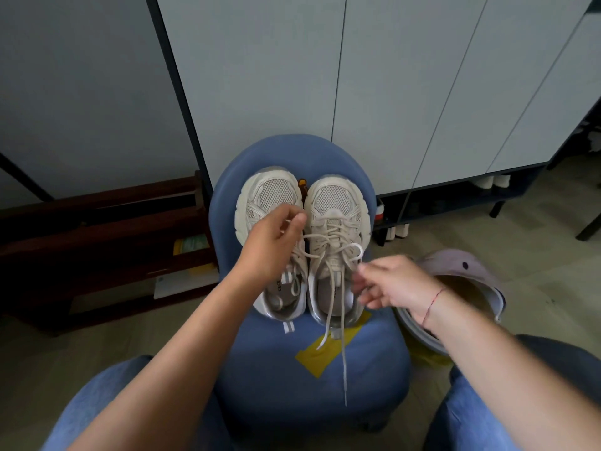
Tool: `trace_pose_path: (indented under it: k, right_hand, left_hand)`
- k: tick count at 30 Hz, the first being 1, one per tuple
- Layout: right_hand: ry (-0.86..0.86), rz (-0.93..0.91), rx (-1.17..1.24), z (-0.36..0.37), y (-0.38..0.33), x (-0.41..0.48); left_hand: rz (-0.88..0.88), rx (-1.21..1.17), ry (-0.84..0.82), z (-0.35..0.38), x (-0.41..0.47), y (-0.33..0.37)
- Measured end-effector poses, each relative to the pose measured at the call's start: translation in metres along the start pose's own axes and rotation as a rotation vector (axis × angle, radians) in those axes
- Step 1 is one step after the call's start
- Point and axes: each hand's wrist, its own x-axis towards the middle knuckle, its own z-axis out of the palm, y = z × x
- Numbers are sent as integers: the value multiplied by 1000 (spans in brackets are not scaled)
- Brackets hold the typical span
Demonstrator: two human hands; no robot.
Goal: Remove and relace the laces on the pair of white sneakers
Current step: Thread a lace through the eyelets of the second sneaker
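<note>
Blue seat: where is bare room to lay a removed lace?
Front-left of the blue seat, bordered by the left sneaker's heel, the yellow tape and the near edge. A thin strip also runs along the left rim beside that sneaker. Crowded: the back half, filled by it and the right sneaker, and front-right where loose laces trail across the tape.

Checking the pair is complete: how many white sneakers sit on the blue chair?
2: left sneaker partly under the left hand, right sneaker beside it, toes pointing away; none seems hidden.
</note>
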Motion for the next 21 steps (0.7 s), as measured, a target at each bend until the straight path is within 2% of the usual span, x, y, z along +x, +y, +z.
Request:
trace_pose_path:
  k: [3, 5, 11, 15, 17, 21]
  right_hand:
    - [39, -2, -42, 26, 15, -13]
    - [87, 1, 64, 43, 25, -12]
    - [274, 41, 348, 65, 29, -6]
    - [580, -65, 226, 47, 39, -3]
    - [544, -95, 190, 39, 45, -1]
    - [229, -14, 309, 29, 63, 14]
  left_hand:
    - [62, 60, -218, 7, 2, 0]
    - [54, 76, -291, 13, 4, -3]
    - [15, 35, -318, 16, 9, -6]
    - [66, 101, -317, 17, 11, -10]
    - [62, 81, -319, 17, 12, -11]
    - [48, 57, -314, 18, 13, -12]
